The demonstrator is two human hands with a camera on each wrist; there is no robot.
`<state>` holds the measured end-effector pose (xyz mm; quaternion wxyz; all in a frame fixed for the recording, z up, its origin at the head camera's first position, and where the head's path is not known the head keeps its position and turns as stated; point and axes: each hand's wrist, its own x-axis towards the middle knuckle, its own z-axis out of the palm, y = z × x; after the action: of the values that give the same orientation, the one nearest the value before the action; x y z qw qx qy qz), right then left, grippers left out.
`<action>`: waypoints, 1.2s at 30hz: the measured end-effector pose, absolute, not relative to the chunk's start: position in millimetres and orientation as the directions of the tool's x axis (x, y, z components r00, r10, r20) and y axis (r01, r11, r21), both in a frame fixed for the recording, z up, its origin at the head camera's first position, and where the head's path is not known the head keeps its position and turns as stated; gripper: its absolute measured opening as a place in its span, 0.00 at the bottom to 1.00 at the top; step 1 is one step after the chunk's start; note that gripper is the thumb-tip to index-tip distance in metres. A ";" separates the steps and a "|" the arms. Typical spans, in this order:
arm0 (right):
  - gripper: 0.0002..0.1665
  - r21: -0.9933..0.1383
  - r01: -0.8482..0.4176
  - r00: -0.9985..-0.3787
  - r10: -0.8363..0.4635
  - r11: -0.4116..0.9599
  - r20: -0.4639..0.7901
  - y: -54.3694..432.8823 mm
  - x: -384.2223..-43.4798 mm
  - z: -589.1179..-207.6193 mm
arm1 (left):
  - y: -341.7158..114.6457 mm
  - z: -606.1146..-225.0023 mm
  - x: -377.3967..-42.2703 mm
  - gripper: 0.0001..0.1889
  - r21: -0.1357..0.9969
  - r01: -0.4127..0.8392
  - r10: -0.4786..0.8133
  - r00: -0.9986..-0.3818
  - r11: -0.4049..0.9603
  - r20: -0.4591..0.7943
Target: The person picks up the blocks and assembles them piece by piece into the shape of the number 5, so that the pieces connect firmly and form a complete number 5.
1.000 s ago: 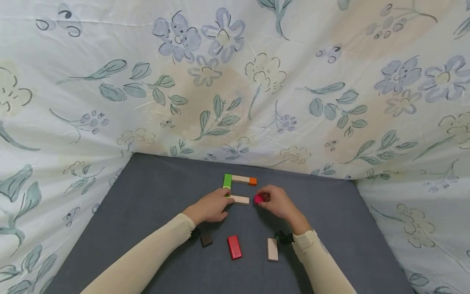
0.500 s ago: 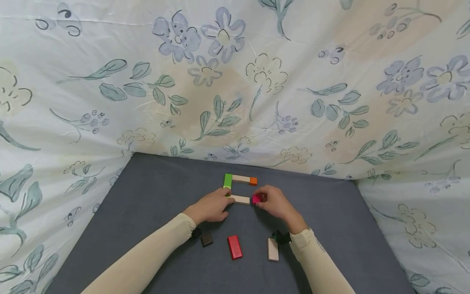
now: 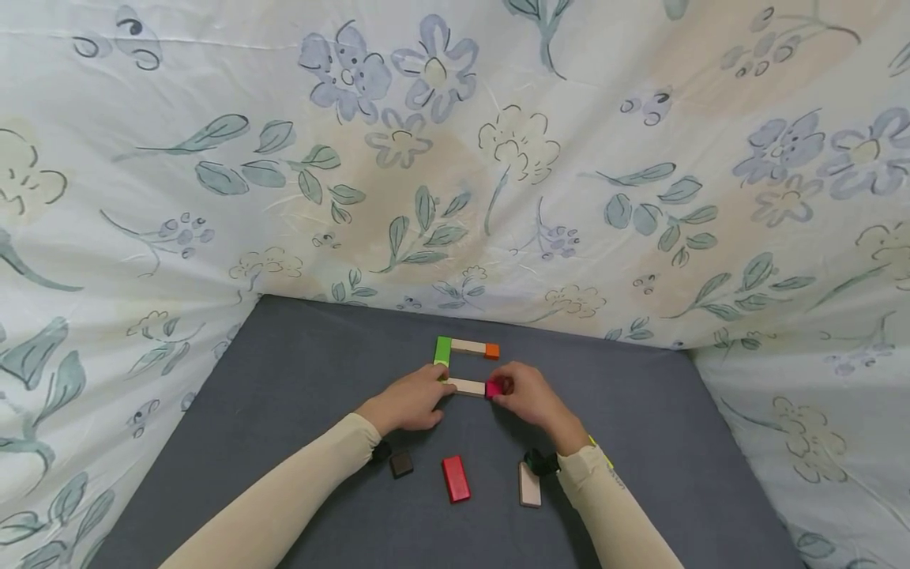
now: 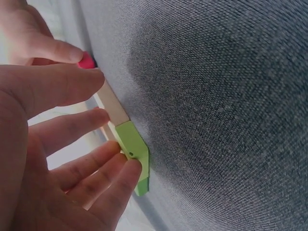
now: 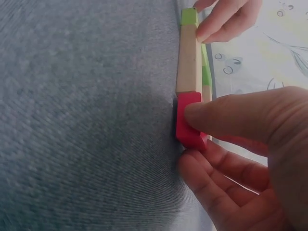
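Observation:
My right hand (image 3: 533, 397) pinches a small pinkish-red block (image 5: 190, 122) between thumb and fingers. That block sits against the end of a pale wooden block (image 3: 468, 386), in line with it. With fairly straight fingers my left hand (image 3: 408, 401) touches the green blocks (image 4: 131, 139) and the near end of the pale block. A green block (image 3: 442, 349) runs up the left side to a second pale block (image 3: 468, 346), which ends in an orange block (image 3: 492, 351). Together they form a shape open on the right. My left fingers partly hide the lower left corner.
Closer to me lie a dark brown block (image 3: 401, 464), a red block (image 3: 456, 479) and a pale wooden block (image 3: 529, 484), the last partly beside my right wrist strap. Floral cloth (image 3: 455, 158) hangs around the back and sides of the grey surface (image 3: 320, 356).
My right hand has moved left with the pinkish-red block, closing the gap to the pale block's end. The left hand has stayed in place.

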<state>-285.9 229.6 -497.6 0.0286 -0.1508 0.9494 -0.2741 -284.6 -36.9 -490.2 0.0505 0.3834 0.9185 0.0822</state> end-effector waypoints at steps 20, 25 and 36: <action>0.15 -0.525 -0.302 -0.942 -0.335 0.796 0.034 224.8 -285.2 -498.8 | -38.3 -492.4 -286.7 0.23 0.196 0.688 0.707 -0.706 0.699 -0.038; 0.16 -0.516 -0.302 -0.942 -0.335 0.802 0.030 224.5 -285.0 -499.6 | -38.2 -491.4 -286.0 0.23 0.197 0.688 0.707 -0.706 0.699 -0.041; 0.18 -0.526 -0.304 -0.939 -0.343 0.795 0.025 224.2 -286.4 -501.1 | -38.4 -490.5 -285.2 0.23 0.199 0.681 0.701 -0.712 0.704 -0.042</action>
<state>-286.4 224.2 -501.1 0.0357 -0.1708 0.9466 -0.2711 -285.2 -38.4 -490.5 0.0574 0.3751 0.9213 0.0848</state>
